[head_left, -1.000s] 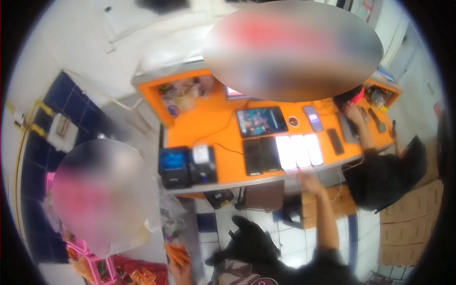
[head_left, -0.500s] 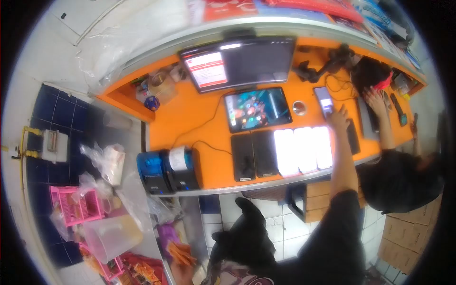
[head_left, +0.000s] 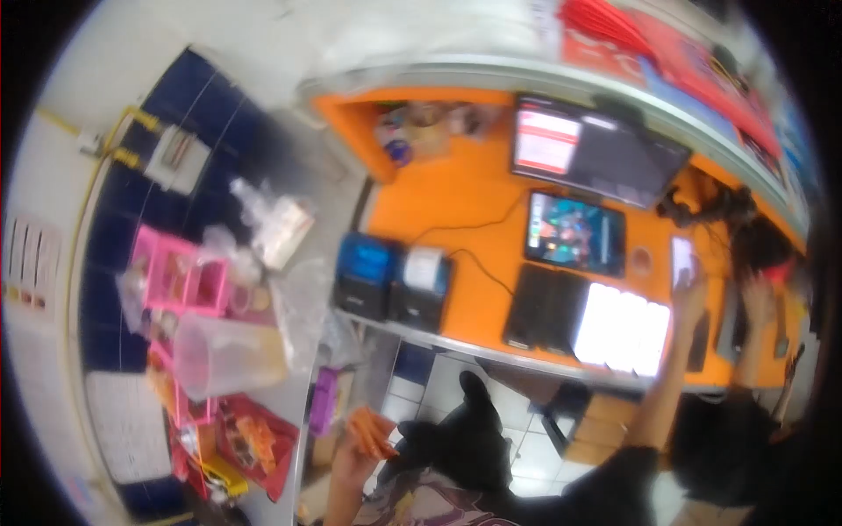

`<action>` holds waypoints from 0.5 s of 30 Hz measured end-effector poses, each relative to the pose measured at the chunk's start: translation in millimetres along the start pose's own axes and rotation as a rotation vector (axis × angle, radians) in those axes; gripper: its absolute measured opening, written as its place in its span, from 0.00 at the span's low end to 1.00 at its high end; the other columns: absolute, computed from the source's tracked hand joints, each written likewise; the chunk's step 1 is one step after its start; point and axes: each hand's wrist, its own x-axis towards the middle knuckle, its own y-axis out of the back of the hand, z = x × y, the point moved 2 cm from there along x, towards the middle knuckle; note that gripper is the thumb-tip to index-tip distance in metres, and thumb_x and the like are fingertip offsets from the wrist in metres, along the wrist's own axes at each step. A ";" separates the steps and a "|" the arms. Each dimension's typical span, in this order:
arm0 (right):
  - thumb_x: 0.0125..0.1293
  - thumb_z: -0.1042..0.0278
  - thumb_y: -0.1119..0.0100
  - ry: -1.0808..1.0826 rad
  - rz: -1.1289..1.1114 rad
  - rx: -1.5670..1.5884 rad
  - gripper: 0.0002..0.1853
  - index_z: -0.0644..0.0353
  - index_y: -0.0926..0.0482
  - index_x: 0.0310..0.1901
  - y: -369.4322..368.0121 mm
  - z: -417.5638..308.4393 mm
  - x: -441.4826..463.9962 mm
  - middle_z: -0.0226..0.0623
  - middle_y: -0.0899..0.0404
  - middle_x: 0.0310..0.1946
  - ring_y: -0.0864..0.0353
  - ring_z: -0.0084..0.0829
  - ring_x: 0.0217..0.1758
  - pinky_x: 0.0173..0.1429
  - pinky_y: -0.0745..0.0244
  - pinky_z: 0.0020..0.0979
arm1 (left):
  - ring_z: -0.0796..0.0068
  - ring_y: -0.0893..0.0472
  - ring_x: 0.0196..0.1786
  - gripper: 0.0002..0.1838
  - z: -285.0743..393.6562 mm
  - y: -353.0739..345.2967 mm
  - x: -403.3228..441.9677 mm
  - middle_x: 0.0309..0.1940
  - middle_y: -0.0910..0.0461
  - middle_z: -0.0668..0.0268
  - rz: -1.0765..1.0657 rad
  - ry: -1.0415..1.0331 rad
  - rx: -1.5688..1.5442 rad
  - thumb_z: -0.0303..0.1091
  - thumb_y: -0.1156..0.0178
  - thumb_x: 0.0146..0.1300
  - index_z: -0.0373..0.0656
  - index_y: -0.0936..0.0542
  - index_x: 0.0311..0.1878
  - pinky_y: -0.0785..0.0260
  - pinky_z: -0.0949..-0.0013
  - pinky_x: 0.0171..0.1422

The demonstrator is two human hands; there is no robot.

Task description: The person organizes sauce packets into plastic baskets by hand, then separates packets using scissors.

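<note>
Bundle of orange material [head_left: 373, 431] is between six and seven o'clock from the middle of the view, closed inside the left hand [head_left: 347, 465]. It is held low and apart from the orange desk [head_left: 478, 200], perhaps so that it does not cover the things there; how many pieces it has, I cannot tell. The right hand [head_left: 691, 302] is well apart from the left, near three o'clock, at the lower end of one lit phone [head_left: 681, 254]; blur does not let me tell whether it grips or only touches. This phone lies flat, face up, probably so that its screen can be read where it lies.

Between three and four o'clock, along the front edge, two dark phones [head_left: 531, 307] lie beside bright screens [head_left: 618, 333], which seem three, though glare joins them. The row is likely made so that each is reachable. I count also one tablet [head_left: 574, 232] just above three o'clock, one monitor [head_left: 596, 149] at two o'clock, and two printers [head_left: 364, 276] near the middle. One other person's hand [head_left: 758, 300] is farther out, near three o'clock.
</note>
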 end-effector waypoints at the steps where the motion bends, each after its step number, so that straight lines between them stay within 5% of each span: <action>1: 0.73 0.64 0.45 0.037 0.000 0.065 0.19 0.50 0.22 0.64 23.2 -68.4 -5.2 0.43 0.20 0.45 0.18 0.40 0.46 0.48 0.24 0.38 | 0.55 0.16 0.51 0.36 2.1 -10.0 -1.2 0.56 0.23 0.44 0.017 -0.021 0.018 0.55 0.39 0.70 0.33 0.34 0.67 0.18 0.52 0.53; 3: 0.73 0.64 0.44 0.362 0.129 0.116 0.22 0.47 0.24 0.67 40.5 -154.3 -8.4 0.40 0.21 0.40 0.21 0.37 0.39 0.43 0.25 0.38 | 0.55 0.16 0.51 0.36 -4.9 6.0 -8.3 0.56 0.22 0.45 0.079 -0.017 -0.039 0.54 0.39 0.70 0.33 0.34 0.67 0.18 0.52 0.53; 4: 0.72 0.64 0.44 0.382 0.093 0.096 0.24 0.46 0.27 0.70 51.9 -195.3 -8.5 0.40 0.21 0.38 0.22 0.38 0.38 0.42 0.25 0.38 | 0.55 0.16 0.51 0.35 -9.9 17.7 -9.2 0.56 0.22 0.45 0.116 0.017 -0.086 0.53 0.38 0.70 0.34 0.34 0.67 0.19 0.53 0.54; 5: 0.72 0.64 0.43 0.400 0.060 0.070 0.28 0.44 0.30 0.73 58.8 -229.6 -7.6 0.40 0.22 0.37 0.22 0.38 0.36 0.40 0.25 0.38 | 0.55 0.18 0.53 0.23 -16.2 32.9 -9.8 0.56 0.21 0.59 0.152 0.006 -0.145 0.47 0.47 0.77 0.46 0.31 0.68 0.21 0.39 0.54; 7: 0.71 0.65 0.43 0.454 0.085 0.015 0.31 0.43 0.34 0.75 60.5 -275.8 -4.6 0.41 0.23 0.35 0.22 0.38 0.36 0.39 0.25 0.38 | 0.54 0.18 0.54 0.24 -19.6 38.9 -15.4 0.56 0.21 0.59 0.156 -0.008 -0.143 0.47 0.47 0.76 0.46 0.31 0.68 0.21 0.39 0.53; 12: 0.70 0.67 0.42 0.448 0.063 -0.084 0.37 0.39 0.43 0.80 34.3 -298.0 -6.4 0.42 0.25 0.34 0.22 0.39 0.36 0.37 0.25 0.39 | 0.52 0.19 0.57 0.26 -24.0 52.5 -35.7 0.58 0.22 0.56 0.029 -0.047 -0.182 0.48 0.45 0.75 0.45 0.32 0.69 0.21 0.37 0.51; 15: 0.70 0.66 0.43 0.439 0.059 -0.098 0.38 0.39 0.43 0.80 11.9 -281.1 -21.0 0.41 0.26 0.34 0.21 0.40 0.34 0.35 0.24 0.40 | 0.51 0.18 0.55 0.26 -25.6 52.0 -53.2 0.56 0.20 0.53 0.214 -0.116 -0.205 0.48 0.46 0.75 0.42 0.31 0.68 0.20 0.39 0.49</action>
